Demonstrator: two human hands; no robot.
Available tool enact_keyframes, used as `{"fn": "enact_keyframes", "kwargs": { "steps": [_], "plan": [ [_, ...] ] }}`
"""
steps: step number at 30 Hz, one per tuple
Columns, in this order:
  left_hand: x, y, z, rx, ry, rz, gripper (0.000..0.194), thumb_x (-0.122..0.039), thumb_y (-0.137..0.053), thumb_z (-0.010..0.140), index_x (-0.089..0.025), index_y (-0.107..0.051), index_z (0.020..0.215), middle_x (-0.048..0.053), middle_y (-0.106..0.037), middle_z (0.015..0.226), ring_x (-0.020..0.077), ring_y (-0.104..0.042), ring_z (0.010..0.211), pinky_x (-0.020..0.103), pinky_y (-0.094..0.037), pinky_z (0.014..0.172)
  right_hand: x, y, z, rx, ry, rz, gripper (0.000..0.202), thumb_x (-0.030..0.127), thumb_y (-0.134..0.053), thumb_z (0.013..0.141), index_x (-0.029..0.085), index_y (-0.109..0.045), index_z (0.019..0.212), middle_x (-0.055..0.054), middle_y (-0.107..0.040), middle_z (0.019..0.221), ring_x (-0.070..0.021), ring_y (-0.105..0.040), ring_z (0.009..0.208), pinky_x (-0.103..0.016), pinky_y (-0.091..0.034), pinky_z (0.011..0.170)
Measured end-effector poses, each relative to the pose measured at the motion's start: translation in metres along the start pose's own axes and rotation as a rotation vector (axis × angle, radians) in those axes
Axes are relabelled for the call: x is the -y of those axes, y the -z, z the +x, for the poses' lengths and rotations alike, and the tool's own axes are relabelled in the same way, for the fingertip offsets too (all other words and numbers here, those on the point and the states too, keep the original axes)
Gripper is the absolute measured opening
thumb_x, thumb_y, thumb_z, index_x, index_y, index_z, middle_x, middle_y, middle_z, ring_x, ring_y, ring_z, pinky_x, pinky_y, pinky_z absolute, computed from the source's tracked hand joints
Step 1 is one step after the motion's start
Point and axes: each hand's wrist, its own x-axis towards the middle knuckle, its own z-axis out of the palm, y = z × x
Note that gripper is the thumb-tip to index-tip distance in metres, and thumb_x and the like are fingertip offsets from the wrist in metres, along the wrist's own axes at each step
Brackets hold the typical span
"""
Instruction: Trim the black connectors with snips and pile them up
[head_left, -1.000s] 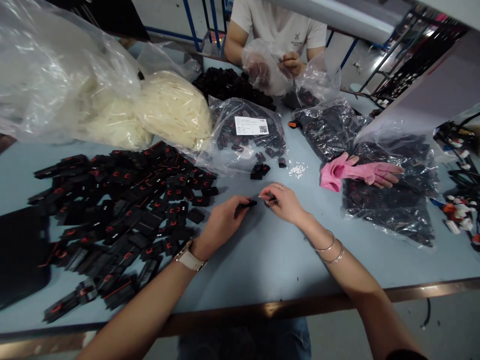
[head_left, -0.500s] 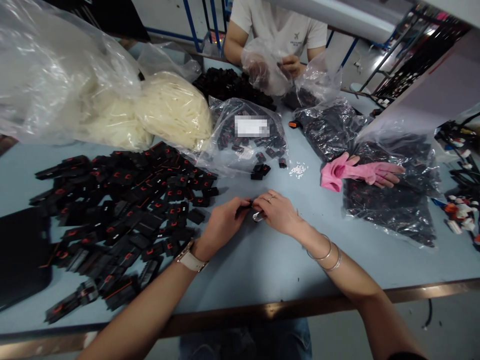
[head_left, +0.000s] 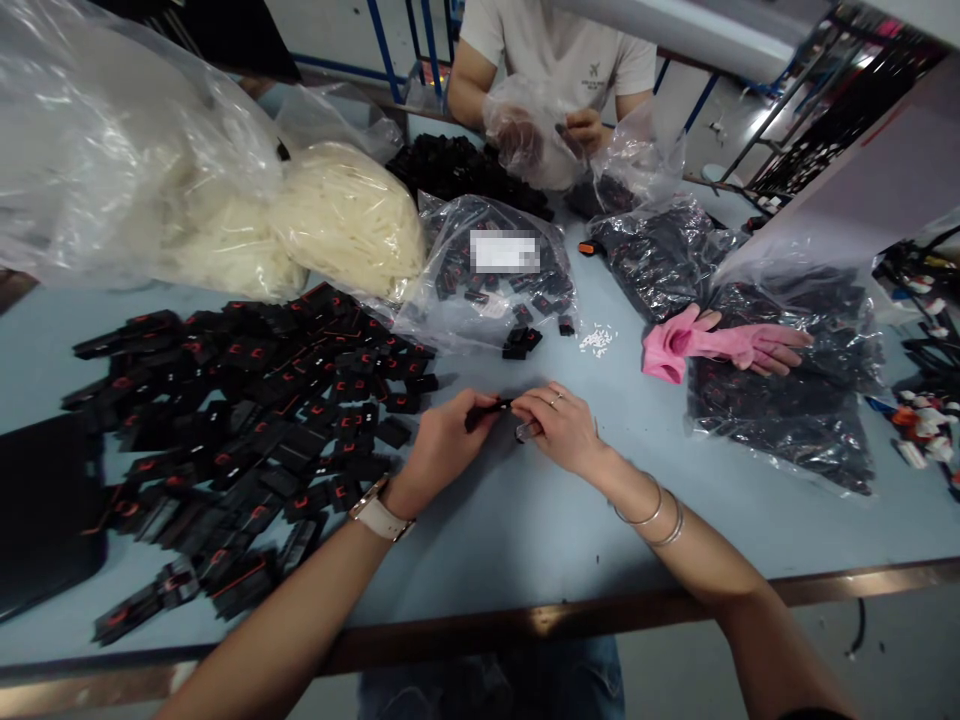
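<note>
Blue tabletop (head_left: 480, 550), black part (head_left: 495, 406) between hands (head_left: 446, 440), bag label (head_left: 504, 252) illegible.

Left hand (head_left: 448, 435) and right hand (head_left: 559, 425) close together, fingers pinched, forearms angled inward

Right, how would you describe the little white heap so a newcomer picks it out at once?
On the blue table, find the clear bag with the pale label. Just off its near right corner lies a small heap of tiny white bits. Their whiteness sets them apart from the black pieces nearby.
</note>
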Motion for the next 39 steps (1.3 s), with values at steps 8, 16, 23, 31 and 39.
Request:
{"fn": "enact_keyframes", "kwargs": {
  "steps": [8, 16, 23, 31, 39],
  "plan": [
    [0.000, -0.001, 0.000, 0.002, 0.005, 0.003, 0.012, -0.022, -0.056, 0.082, -0.020, -0.063, 0.091, 0.003, -0.073, 0.094, 0.0193, -0.069, 0.082, 0.029, -0.054, 0.072, 0.001, -0.003, -0.003, 0.037, 0.073, -0.075, 0.024, 0.013, -0.046, 0.090, 0.018, -0.068, 0.100, -0.004, -0.071, 0.091, -0.0161, -0.055, 0.078, -0.028, -0.045, 0.068],
    [-0.001, -0.001, 0.000, 0.018, -0.004, 0.018, 0.012, -0.022, -0.055, 0.082, -0.020, -0.064, 0.091, 0.004, -0.073, 0.095, 0.0191, -0.069, 0.082, 0.029, -0.054, 0.074, 0.005, -0.005, -0.002, 0.074, 0.032, -0.040, 0.026, 0.010, -0.046, 0.088, 0.018, -0.067, 0.099, -0.005, -0.070, 0.092, -0.0174, -0.056, 0.079, -0.029, -0.045, 0.067],
    [-0.002, 0.001, 0.001, 0.029, 0.024, 0.007, 0.014, -0.026, -0.057, 0.082, -0.020, -0.064, 0.092, 0.003, -0.074, 0.093, 0.0180, -0.069, 0.081, 0.027, -0.053, 0.073, -0.002, -0.005, 0.000, -0.083, -0.213, 0.285, 0.029, 0.004, -0.048, 0.079, 0.019, -0.067, 0.096, -0.005, -0.070, 0.092, -0.0169, -0.062, 0.087, -0.029, -0.049, 0.080],
    [-0.003, 0.002, 0.001, 0.028, 0.057, -0.039, 0.013, -0.025, -0.057, 0.080, -0.021, -0.064, 0.090, 0.003, -0.074, 0.096, 0.0189, -0.069, 0.085, 0.028, -0.053, 0.074, 0.002, -0.002, 0.009, -0.035, -0.385, 0.664, 0.017, 0.011, -0.056, 0.082, 0.020, -0.069, 0.084, -0.003, -0.066, 0.086, -0.0133, -0.062, 0.082, -0.027, -0.049, 0.078],
    [-0.004, 0.002, 0.001, 0.024, 0.086, -0.140, 0.014, -0.028, -0.059, 0.080, -0.021, -0.065, 0.090, 0.003, -0.074, 0.090, 0.0184, -0.069, 0.077, 0.028, -0.053, 0.068, 0.002, -0.002, 0.011, 0.001, -0.438, 0.707, 0.012, 0.017, -0.061, 0.082, 0.020, -0.072, 0.083, -0.003, -0.064, 0.084, -0.0125, -0.061, 0.079, -0.027, -0.048, 0.076]
  ]
}}
